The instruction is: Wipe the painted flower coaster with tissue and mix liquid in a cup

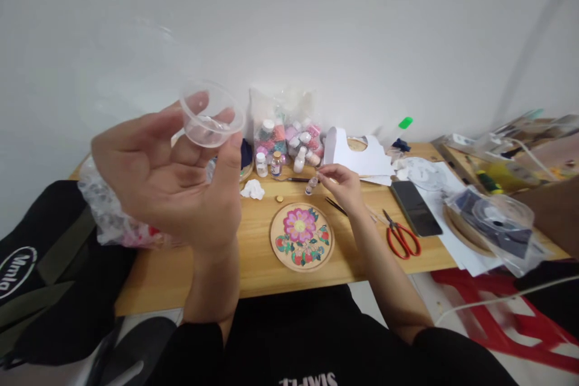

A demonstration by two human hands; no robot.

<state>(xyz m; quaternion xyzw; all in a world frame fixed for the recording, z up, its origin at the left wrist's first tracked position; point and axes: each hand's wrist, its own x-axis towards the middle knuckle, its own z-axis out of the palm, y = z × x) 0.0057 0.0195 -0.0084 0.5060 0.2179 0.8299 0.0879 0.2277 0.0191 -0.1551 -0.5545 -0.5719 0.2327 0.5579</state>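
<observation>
Raised close to the camera, my left hand [181,175] grips a small clear plastic cup [210,132] by its side. My right hand [341,184] is lower, over the table, with its fingertips pinched on a small glass bottle [312,184] that has a label. Below the hands lies a round wooden board [302,260] with a pink flower and red and green shapes on it. A small cork [279,198] rests just behind the board. Two little bottles, a white one [261,164] and a corked glass one [276,164], stand farther back.
Bags of colourful small containers [289,132] stand against the wall. Red-handled pliers [400,238], black tweezers [335,205] and a phone [416,208] lie on the right. A crumpled tissue [253,189] sits behind the board. A black bag [58,289] is at the far left.
</observation>
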